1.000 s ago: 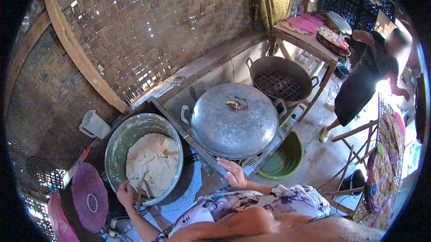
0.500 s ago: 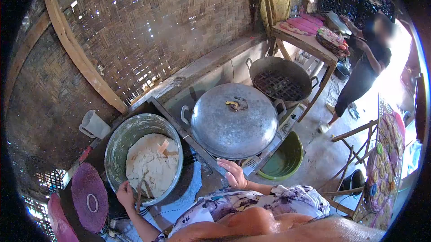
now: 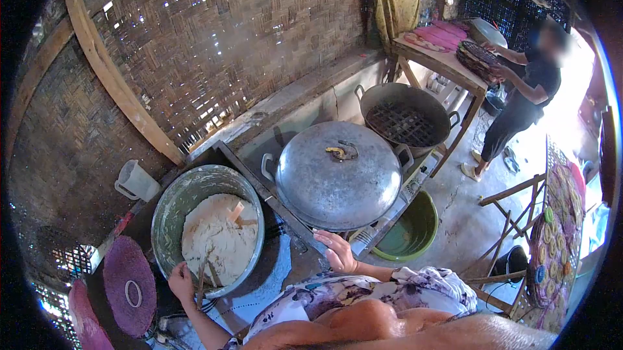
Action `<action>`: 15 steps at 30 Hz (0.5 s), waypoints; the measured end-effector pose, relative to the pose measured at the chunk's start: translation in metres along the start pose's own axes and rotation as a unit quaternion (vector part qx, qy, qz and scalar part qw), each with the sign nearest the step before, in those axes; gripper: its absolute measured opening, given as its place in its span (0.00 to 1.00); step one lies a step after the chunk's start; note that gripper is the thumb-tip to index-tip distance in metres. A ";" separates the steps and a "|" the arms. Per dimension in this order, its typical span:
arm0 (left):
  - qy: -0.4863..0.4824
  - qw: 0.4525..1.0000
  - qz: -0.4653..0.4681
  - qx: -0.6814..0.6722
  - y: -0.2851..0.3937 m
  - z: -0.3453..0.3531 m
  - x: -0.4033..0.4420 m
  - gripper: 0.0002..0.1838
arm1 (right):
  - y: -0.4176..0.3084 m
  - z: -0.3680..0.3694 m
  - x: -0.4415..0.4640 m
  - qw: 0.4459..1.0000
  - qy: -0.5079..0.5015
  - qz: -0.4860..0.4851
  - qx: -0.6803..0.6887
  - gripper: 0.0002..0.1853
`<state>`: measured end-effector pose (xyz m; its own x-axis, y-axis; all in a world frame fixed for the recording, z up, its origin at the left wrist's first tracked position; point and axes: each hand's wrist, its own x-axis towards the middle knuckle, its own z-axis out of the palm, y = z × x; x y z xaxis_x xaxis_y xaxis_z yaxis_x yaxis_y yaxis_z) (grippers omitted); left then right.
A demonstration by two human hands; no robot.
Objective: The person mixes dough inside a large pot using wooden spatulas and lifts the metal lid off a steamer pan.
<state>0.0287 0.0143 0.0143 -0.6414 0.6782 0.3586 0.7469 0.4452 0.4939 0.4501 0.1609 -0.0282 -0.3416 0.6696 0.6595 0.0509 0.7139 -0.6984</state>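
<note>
My left hand (image 3: 182, 280) is at the near left rim of a large green basin (image 3: 162, 220), its fingers bent over the edge. Inside the basin lies a mass of whitish dough or flour (image 3: 224, 236) with a wooden piece (image 3: 240, 214) stuck in it. Thin sticks or tongs (image 3: 202, 278) lean on the rim beside my left hand. Just in front of my body, my right hand (image 3: 337, 253) holds nothing, its fingers stretched out. It is close to the near edge of a big metal pot lid (image 3: 337, 178) with a dark handle on top.
Behind the lidded pot stands a wide pan (image 3: 405, 116) with a slatted rack. A green tub (image 3: 415, 230) sits on the floor. At a wooden table (image 3: 448, 58), another person (image 3: 525, 90) handles a round woven tray (image 3: 477, 61). A white pitcher (image 3: 137, 181) stands left; a purple disc (image 3: 130, 288) leans nearby.
The other person has turned and reached toward the table; the colourful items on top of the round tray are no longer seen there. My hands have hardly moved.
</note>
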 end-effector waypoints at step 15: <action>0.015 0.999 0.031 -0.002 -0.003 0.002 0.001 0.11 | -0.002 -0.001 0.001 1.000 0.001 0.000 0.014 0.23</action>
<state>0.0263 0.0143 0.0116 -0.5993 0.6864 0.4118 0.7844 0.4009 0.4733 0.4501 0.1607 -0.0258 -0.3388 0.6704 0.6601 0.0245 0.7076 -0.7061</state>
